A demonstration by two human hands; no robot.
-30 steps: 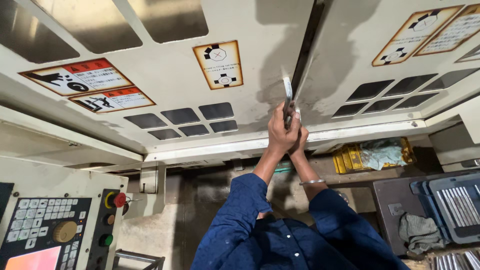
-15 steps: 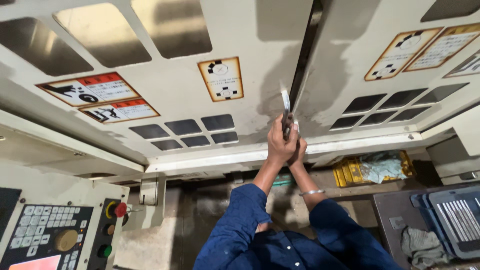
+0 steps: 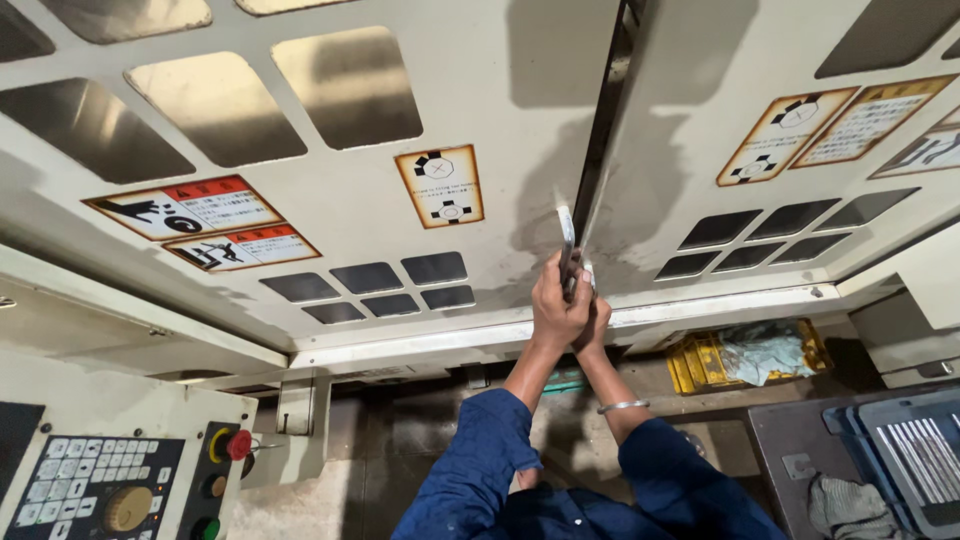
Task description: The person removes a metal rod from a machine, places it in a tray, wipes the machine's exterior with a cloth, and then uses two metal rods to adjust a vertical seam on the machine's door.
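A thin, flat metal piece (image 3: 566, 232) is held upright against the dark gap (image 3: 603, 130) between the two cream machine doors (image 3: 480, 100), just beside the door edge. The left hand (image 3: 556, 308) is closed around its lower end. The right hand (image 3: 593, 322) is pressed against the left from behind; whether it grips the piece cannot be told. A metal bangle (image 3: 622, 406) is worn on the right wrist. Warning labels (image 3: 205, 220) and dark window panes (image 3: 370, 285) are seen on the left door. A control panel (image 3: 120, 480) is located at lower left.
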